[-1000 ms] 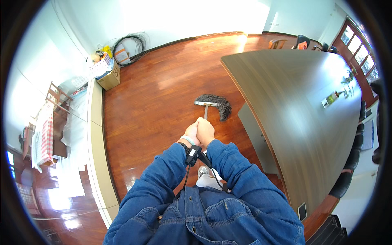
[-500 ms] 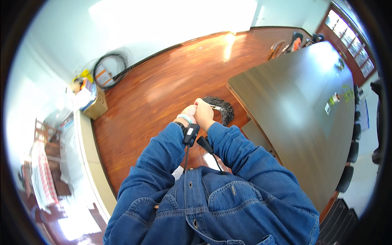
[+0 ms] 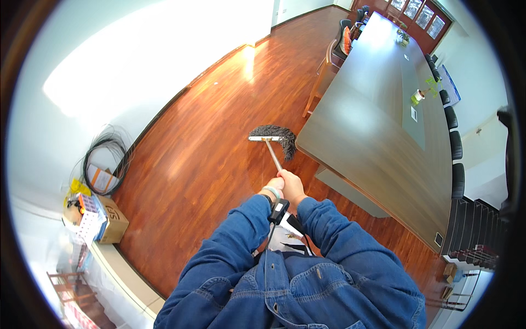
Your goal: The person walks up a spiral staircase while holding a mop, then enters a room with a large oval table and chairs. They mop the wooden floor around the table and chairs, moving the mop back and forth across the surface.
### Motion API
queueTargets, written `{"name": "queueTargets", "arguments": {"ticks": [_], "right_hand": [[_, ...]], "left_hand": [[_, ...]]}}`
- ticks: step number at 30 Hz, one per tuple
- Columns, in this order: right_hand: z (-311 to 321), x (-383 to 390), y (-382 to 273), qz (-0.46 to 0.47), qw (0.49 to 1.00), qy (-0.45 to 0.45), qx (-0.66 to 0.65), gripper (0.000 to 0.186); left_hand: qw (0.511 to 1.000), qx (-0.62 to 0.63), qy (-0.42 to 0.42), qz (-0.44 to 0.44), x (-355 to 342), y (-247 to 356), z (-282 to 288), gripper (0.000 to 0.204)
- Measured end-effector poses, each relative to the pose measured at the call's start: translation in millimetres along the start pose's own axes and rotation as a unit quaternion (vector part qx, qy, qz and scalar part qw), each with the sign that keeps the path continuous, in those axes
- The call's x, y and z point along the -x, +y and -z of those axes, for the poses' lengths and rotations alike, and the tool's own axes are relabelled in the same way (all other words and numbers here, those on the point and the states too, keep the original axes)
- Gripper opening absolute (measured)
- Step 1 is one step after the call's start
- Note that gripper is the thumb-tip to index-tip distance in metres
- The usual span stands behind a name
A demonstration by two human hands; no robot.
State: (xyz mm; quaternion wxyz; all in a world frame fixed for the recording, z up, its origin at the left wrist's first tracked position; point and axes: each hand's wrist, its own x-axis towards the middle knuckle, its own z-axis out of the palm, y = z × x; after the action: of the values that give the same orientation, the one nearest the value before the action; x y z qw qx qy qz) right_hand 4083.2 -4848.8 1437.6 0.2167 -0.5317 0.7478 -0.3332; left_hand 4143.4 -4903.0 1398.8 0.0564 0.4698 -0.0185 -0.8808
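Observation:
A mop with a dark grey shaggy head (image 3: 282,137) rests on the brown wooden floor ahead of me, its right end close to the table corner. From a pale bar on the head, the mop handle (image 3: 273,156) slants down to my hands. My left hand (image 3: 273,187), with bands at the wrist, is closed around the handle. Right beside it, touching, my right hand (image 3: 292,185) is wrapped round the same handle. Sleeves and hands hide the lower part of the handle.
A long grey-brown table (image 3: 378,120) fills the right side, with a wooden chair (image 3: 323,74) at its left edge and potted plants on top. Along the left wall lie a coil of black cable (image 3: 104,164) and a cardboard box (image 3: 114,220).
The mop head now lies farther ahead of my hands, and more of its handle shows between. My view has shifted, bringing more of the table and floor ahead into sight.

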Motion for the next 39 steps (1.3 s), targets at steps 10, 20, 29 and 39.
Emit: {"name": "queueTargets", "arguments": {"ticks": [10,20,29,39], "right_hand": [[-20.8,-167.8,56.7,0.056,0.998,0.02,0.034,0.011],[20.1,-396.5,77.0,0.058,0.996,0.044,0.05,0.01],[27.6,-602.1,137.2,0.018,0.994,0.066,0.081,0.008],[49.8,-907.1,154.6,-0.064,0.992,0.069,0.09,0.006]], "left_hand": [[0.999,-0.012,0.028,-0.013,-89.4,144.2,-47.9,0.026],[0.998,-0.056,0.015,-0.002,-190.7,348.6,-142.0,0.026],[0.997,-0.074,-0.01,0.026,-314.8,519.0,-223.4,0.025],[0.989,-0.144,-0.002,0.03,-437.7,782.4,-336.8,0.03]]}}
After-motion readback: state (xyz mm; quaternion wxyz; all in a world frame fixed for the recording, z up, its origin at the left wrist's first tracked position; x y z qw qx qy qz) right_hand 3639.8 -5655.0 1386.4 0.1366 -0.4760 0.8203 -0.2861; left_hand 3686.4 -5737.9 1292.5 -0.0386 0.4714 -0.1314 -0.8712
